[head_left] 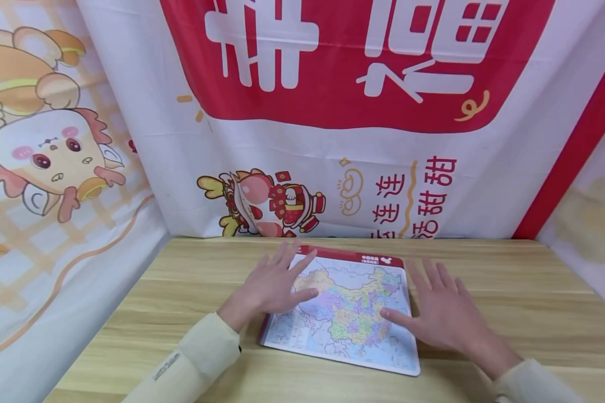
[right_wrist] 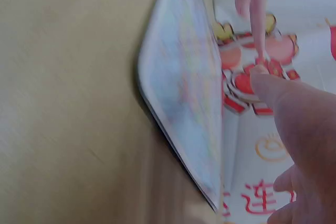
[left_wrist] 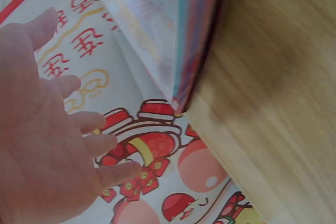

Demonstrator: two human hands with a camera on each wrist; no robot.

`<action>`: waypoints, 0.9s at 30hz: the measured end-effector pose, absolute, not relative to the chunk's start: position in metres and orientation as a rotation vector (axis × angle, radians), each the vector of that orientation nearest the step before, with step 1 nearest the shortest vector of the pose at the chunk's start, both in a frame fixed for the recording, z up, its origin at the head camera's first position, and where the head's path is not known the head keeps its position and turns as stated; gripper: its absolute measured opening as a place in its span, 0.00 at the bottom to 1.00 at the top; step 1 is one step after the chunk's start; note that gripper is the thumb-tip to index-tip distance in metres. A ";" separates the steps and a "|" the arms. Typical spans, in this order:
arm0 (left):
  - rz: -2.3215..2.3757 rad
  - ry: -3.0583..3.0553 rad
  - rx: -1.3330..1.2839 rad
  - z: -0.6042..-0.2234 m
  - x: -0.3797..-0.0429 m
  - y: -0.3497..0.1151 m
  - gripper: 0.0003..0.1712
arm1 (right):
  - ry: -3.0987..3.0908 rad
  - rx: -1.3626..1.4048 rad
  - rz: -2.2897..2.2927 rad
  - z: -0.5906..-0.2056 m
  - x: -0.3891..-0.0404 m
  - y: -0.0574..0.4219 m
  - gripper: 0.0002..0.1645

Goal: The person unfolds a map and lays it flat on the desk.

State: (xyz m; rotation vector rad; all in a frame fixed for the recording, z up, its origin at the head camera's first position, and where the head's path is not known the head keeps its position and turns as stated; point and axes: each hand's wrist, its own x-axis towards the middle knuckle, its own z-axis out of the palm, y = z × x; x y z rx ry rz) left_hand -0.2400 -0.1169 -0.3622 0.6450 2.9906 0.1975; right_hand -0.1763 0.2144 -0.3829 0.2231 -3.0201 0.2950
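A flat, rectangular board printed with a coloured map of China lies on the wooden table, slightly turned, with a dark red strip along its far edge. Its layered side edge shows in the left wrist view. Over the board's left side is my left hand, fingers straight and spread. My right hand is by the right edge, its thumb reaching over the map and its fingers extended. Both hands appear raised off the board in the wrist views, and neither grips anything.
Behind the table hangs a white cloth with a red panel, large characters and a cartoon figure. Another printed cloth hangs along the left side. The table's far edge meets the back cloth.
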 end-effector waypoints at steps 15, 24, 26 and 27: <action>0.288 2.718 0.611 -0.374 -0.257 -0.125 0.44 | -3.287 0.227 0.516 -0.412 -0.139 0.183 0.79; 0.207 2.676 0.590 -0.380 -0.252 -0.128 0.44 | -3.328 0.206 0.581 -0.416 -0.145 0.187 0.80; 0.219 2.676 0.584 -0.380 -0.250 -0.128 0.44 | -3.329 0.207 0.596 -0.416 -0.146 0.188 0.80; 0.224 2.677 0.581 -0.380 -0.248 -0.129 0.44 | -3.330 0.207 0.602 -0.416 -0.147 0.189 0.80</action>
